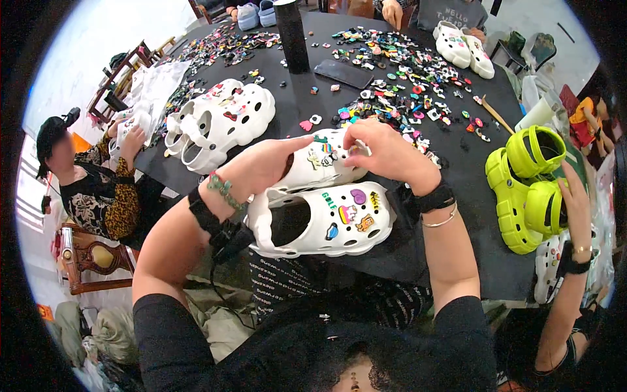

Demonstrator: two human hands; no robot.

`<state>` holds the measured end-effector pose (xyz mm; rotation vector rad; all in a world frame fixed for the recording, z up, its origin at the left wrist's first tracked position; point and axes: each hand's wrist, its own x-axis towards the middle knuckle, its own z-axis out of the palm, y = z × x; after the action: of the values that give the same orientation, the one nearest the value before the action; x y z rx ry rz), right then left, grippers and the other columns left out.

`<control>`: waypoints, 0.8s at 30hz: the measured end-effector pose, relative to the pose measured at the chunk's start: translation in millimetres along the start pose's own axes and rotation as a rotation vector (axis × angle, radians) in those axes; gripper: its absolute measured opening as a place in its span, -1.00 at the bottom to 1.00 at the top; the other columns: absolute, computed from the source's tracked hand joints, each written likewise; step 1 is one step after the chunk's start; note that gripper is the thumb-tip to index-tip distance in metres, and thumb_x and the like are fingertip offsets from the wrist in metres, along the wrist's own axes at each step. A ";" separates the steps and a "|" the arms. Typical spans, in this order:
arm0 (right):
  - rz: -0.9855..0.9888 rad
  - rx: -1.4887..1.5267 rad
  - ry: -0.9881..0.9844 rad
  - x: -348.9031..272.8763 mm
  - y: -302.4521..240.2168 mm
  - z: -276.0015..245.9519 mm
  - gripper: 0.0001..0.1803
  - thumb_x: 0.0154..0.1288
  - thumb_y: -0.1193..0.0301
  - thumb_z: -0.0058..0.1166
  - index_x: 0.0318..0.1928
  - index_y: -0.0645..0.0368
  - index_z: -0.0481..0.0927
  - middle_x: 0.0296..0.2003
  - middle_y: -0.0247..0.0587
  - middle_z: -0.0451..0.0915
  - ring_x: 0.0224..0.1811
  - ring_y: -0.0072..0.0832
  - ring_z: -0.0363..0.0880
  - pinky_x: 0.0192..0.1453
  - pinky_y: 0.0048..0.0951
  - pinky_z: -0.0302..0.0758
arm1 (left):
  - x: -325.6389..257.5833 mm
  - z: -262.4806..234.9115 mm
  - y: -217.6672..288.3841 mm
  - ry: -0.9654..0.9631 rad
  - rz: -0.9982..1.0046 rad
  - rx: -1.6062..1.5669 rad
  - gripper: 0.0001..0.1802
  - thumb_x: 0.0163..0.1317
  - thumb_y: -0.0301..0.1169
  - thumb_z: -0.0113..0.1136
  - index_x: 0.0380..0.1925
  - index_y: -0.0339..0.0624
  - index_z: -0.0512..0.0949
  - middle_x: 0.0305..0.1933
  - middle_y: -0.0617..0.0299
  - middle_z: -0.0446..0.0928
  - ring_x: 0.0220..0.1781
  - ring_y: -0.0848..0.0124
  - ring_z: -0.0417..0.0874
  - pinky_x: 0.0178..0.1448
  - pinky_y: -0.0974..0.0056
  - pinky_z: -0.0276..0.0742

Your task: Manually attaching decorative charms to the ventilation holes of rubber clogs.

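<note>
Two white clogs lie side by side in front of me, toes to the right. Colourful shoe charms sit on the near clog (pixel 313 223), among them a brown bear charm (pixel 364 224) and a purple charm (pixel 358 196). My left hand (pixel 264 163) grips the far clog (pixel 307 178) around its foot opening, with most fingers hidden inside. The thumb side lies along its upper. Over that clog's toe, my right hand (pixel 395 153) has its fingers curled in a pinch. Whatever is between them is hidden. A rainbow-coloured charm (pixel 327 148) shows between my hands.
Loose charms (pixel 385 98) cover the far table around a phone (pixel 344 74) and a black cylinder (pixel 292 39). White clogs (pixel 251 121) stand at left. Another person's hand (pixel 575 196) touches lime clogs (pixel 513 202) at right. A co-worker (pixel 91 176) sits at left.
</note>
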<state>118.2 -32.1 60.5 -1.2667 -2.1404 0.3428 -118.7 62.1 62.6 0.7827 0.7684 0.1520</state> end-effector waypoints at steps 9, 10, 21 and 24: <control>-0.017 -0.054 0.028 -0.9 -3.7 -2.6 -0.73 0.06 0.39 0.37 -0.31 0.19 0.54 -0.30 -0.15 0.53 -0.13 -0.22 0.51 0.01 -0.27 0.46 | 10.1 13.7 -5.6 0.130 0.205 0.139 -0.67 0.36 -0.53 0.05 0.09 -0.46 0.44 0.03 -0.04 0.62 0.00 0.23 0.71 0.17 0.14 0.61; -0.016 -0.053 0.059 -2.3 -4.1 -4.6 -0.73 0.04 0.41 0.38 -0.31 0.20 0.54 -0.30 -0.15 0.52 -0.14 -0.24 0.51 -0.02 -0.29 0.48 | -14.2 47.3 3.4 0.339 0.191 0.480 -0.69 0.33 -0.57 0.03 0.05 -0.48 0.46 0.00 -0.01 0.63 -0.03 0.26 0.71 0.15 0.19 0.61; 0.002 -0.051 0.218 -8.8 -16.3 -32.6 -0.69 -0.02 0.37 0.40 -0.33 0.17 0.52 -0.32 -0.17 0.53 -0.13 -0.15 0.50 -0.02 -0.21 0.43 | 7.2 59.0 -28.1 0.035 0.477 -0.234 -0.64 0.39 -0.45 0.06 0.14 -0.36 0.42 0.12 0.09 0.56 0.15 0.29 0.60 0.32 0.17 0.48; -0.029 -0.047 0.211 -7.1 -15.7 -31.5 -0.69 -0.01 0.38 0.40 -0.33 0.18 0.51 -0.30 -0.15 0.52 -0.12 -0.14 0.49 -0.01 -0.21 0.44 | 10.8 50.4 -32.4 -0.013 0.528 -0.269 -0.61 0.42 -0.40 0.04 0.19 -0.32 0.39 0.19 0.12 0.52 0.23 0.32 0.54 0.38 0.18 0.41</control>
<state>129.5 -49.0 90.1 -1.2386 -1.9945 0.1403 -81.7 14.0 57.3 0.7132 0.5005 0.7096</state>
